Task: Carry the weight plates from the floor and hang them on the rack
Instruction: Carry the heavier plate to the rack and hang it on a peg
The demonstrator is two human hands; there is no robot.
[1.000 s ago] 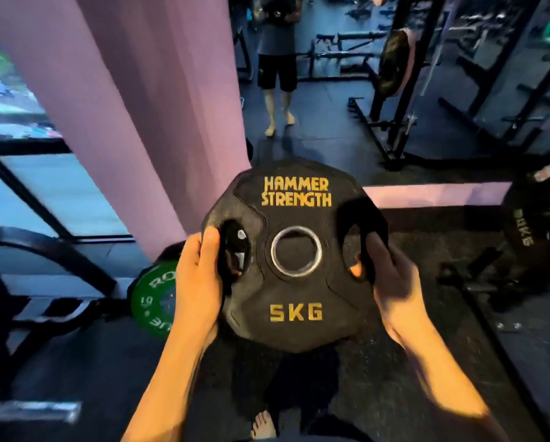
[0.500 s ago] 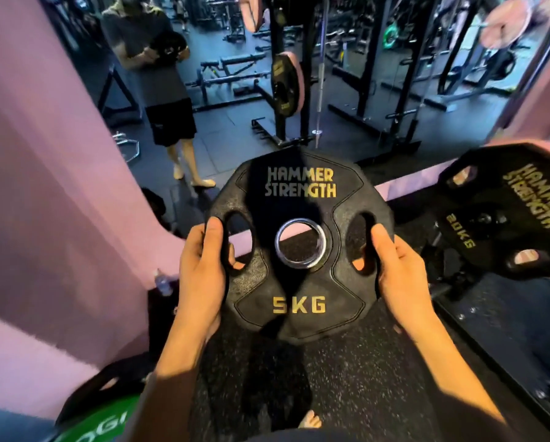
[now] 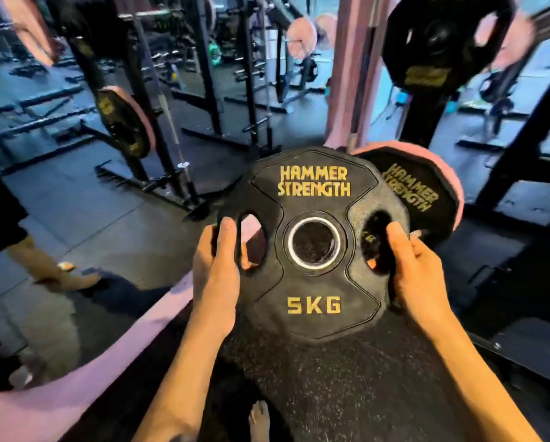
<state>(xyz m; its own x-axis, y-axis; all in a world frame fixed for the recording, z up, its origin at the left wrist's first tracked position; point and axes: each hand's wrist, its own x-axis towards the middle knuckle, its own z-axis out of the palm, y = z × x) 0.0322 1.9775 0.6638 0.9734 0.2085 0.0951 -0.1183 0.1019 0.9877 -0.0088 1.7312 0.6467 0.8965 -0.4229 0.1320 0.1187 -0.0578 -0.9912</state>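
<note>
A black 5 kg plate [image 3: 313, 244] marked HAMMER STRENGTH sits at the centre of the view, held upright off the floor with its face toward the camera. The left hand [image 3: 217, 275] grips its 9 o'clock edge — thumb on the face, fingers wrapped through the left grip slot. The right hand [image 3: 410, 269] grips the 3 o'clock edge the same way, thumb beside the right slot and fingers curled round behind.

Just behind the plate at about 2 o'clock hangs a larger black plate [image 3: 420, 199] with a pink rim, partly covered by the held one. Higher up at 1 o'clock another black plate [image 3: 433, 43] is mounted on a dark rack upright [image 3: 421, 119]. At 10 o'clock a pink-edged plate [image 3: 123, 122] hangs on a further rack. Dark speckled floor [image 3: 347, 387] lies below — a bare foot [image 3: 259, 419] shows at 6 o'clock, and another person's leg [image 3: 41, 260] stands at 9 o'clock.
</note>
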